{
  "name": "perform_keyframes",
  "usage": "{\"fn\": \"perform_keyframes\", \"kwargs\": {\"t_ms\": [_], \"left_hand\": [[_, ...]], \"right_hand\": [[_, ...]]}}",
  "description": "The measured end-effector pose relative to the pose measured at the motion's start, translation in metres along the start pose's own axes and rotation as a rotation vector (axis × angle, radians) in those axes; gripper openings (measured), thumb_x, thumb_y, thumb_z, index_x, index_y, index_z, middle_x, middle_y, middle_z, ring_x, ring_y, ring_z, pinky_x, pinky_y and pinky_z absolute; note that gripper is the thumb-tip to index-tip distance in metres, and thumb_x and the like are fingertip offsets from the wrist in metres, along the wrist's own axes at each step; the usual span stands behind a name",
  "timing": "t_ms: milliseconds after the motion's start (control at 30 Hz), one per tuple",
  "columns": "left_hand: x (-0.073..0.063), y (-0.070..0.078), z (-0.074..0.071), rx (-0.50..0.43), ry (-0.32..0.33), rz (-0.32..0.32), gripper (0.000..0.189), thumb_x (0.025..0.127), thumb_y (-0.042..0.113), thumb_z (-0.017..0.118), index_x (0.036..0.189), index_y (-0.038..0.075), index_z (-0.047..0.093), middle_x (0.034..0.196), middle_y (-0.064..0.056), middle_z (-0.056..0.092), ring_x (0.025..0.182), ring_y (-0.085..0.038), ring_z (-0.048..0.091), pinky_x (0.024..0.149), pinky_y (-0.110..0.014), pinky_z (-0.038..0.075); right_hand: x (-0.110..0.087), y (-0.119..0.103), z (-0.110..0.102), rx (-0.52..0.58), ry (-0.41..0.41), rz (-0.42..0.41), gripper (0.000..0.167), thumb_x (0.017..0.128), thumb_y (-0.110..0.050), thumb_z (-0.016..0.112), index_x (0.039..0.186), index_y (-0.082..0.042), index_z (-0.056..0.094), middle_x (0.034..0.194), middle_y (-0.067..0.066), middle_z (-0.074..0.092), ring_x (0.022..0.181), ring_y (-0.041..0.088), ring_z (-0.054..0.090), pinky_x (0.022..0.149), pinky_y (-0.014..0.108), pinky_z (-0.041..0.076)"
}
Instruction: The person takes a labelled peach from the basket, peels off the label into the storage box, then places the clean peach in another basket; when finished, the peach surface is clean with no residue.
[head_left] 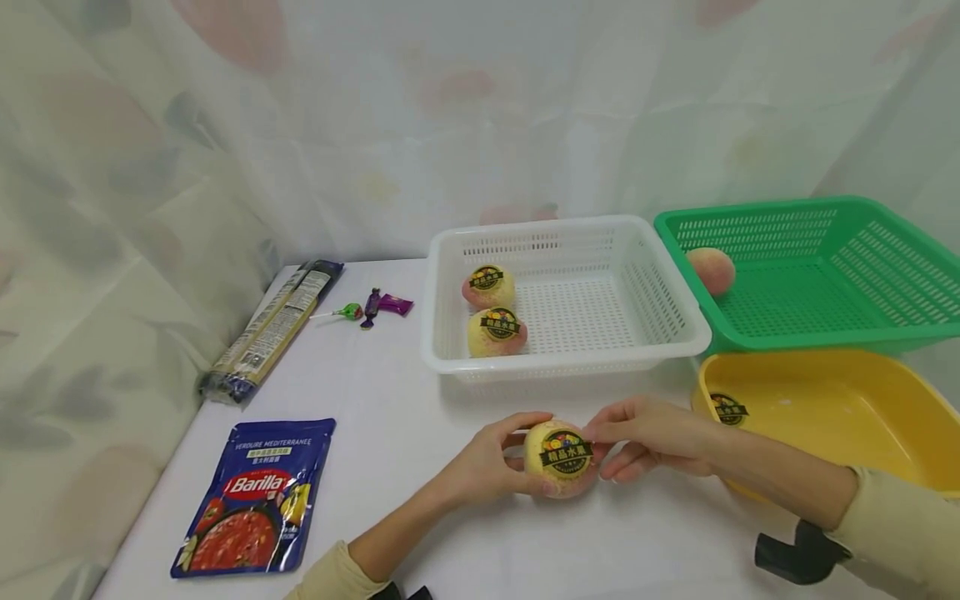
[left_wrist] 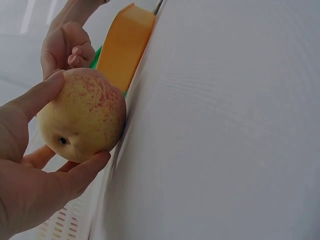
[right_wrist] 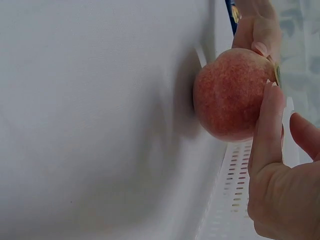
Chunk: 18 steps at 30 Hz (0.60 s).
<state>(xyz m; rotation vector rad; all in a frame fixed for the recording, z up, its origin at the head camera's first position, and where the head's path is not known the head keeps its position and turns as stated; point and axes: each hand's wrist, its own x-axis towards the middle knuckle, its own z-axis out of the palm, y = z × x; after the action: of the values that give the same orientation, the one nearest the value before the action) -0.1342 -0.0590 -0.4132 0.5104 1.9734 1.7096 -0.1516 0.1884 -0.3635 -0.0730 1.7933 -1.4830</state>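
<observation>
A yellow-and-pink peach point(left_wrist: 85, 112) is held low over the white tabletop by my left hand point(head_left: 487, 462), thumb and fingers curled round its left side. A round black label point(head_left: 566, 455) with Chinese lettering sits on its upper face. From the other side, my right hand point(head_left: 648, 433) touches the peach beside the label. In the right wrist view its forefinger point(right_wrist: 270, 122) lies straight against the red skin, with the thumb standing apart.
Behind the hands, a white basket point(head_left: 577, 363) holds two labelled peaches point(head_left: 489, 288). A green basket point(head_left: 810, 342) holds one peach; below it, a yellow basin point(head_left: 832, 392) shows a black label. Leftward are a sauce pouch point(head_left: 251, 500), a long packet point(head_left: 273, 329), a lollipop point(head_left: 349, 311) and wrapped sweets point(head_left: 395, 304).
</observation>
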Motion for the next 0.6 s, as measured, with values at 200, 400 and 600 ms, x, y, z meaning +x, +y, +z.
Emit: {"fn": "perform_keyframes", "kwargs": {"t_ms": [200,400,600], "left_hand": [[0.0012,-0.0005,0.0006,-0.003,0.000,0.005,0.072,0.073,-0.004,0.080,0.137,0.004,0.048,0.130,-0.004,0.052,0.116,-0.022,0.051,0.088,-0.026,0.051],[0.0006,0.0010,0.0015,-0.011,0.014,0.001,0.072,0.072,-0.005,0.080,0.136,0.005,0.049,0.130,-0.003,0.051,0.117,-0.022,0.050,0.088,-0.026,0.051],[0.0009,0.0000,0.0016,-0.005,0.016,0.002,0.071,0.072,-0.004,0.080,0.135,0.007,0.050,0.131,-0.003,0.051,0.118,-0.023,0.050,0.088,-0.026,0.051]], "right_hand": [[0.0010,-0.0035,0.0046,-0.024,0.012,-0.012,0.030,0.091,-0.022,0.065,0.106,0.004,0.063,0.085,0.012,0.066,0.067,0.016,0.067,0.064,0.030,0.058],[0.0007,-0.0033,0.0068,-0.032,0.035,-0.054,0.027,0.088,-0.016,0.069,0.104,0.005,0.064,0.081,0.011,0.068,0.065,0.014,0.066,0.063,0.030,0.058],[-0.0017,-0.0057,0.0054,-0.039,0.068,-0.094,0.025,0.086,-0.013,0.071,0.101,0.006,0.065,0.079,0.010,0.068,0.067,0.015,0.066,0.066,0.031,0.059]]}}
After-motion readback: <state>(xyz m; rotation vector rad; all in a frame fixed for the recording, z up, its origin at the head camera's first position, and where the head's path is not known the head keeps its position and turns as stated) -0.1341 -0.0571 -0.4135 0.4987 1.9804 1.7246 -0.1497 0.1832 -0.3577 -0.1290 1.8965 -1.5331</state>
